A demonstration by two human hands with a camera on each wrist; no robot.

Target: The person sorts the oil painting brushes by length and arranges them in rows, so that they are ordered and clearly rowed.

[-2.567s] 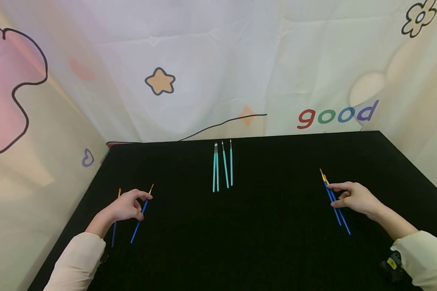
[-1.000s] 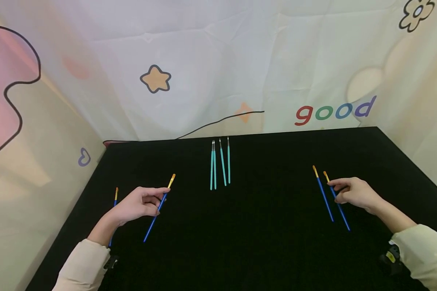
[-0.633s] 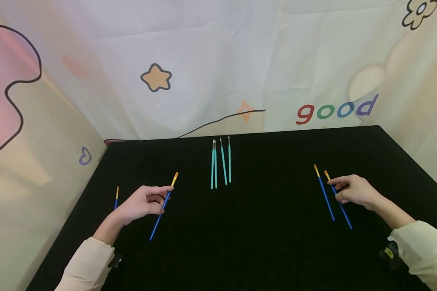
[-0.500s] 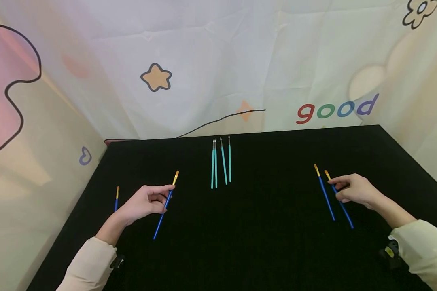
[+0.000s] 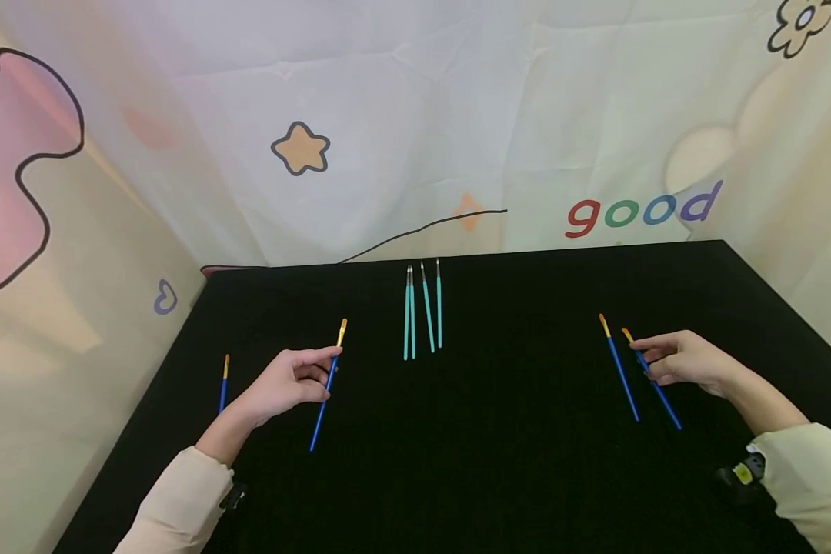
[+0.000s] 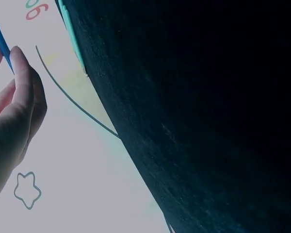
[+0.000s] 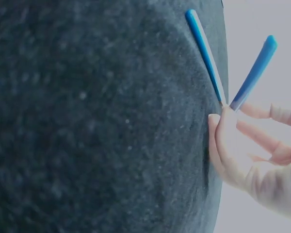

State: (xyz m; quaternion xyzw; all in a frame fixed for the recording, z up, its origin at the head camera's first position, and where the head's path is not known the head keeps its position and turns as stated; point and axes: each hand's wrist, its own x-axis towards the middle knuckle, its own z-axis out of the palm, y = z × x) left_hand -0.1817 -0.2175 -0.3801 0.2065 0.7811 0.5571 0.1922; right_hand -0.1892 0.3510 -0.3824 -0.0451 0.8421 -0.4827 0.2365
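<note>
- Pale printed backdrop (image 5: 402, 154), standing behind the black tabletop (image 5: 457, 462).
- Left hand (image 5: 291, 385), thumb and fingers pinching a blue paintbrush (image 5: 322, 409), bristle end away from the person.
- Right hand (image 5: 695, 365), pinching a second blue paintbrush (image 5: 665, 404); a third blue paintbrush (image 5: 620, 369) lies just beside.
- Fourth blue paintbrush (image 5: 225, 377), partly hidden by the left forearm (image 5: 228, 437).
- Four turquoise paintbrushes (image 5: 412, 319), near the far edge.

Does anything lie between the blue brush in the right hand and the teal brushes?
Yes: a second blue brush lies on the black table just left of the held brush, across the straight path to the teal brushes. Nothing else visible stands between.
</note>
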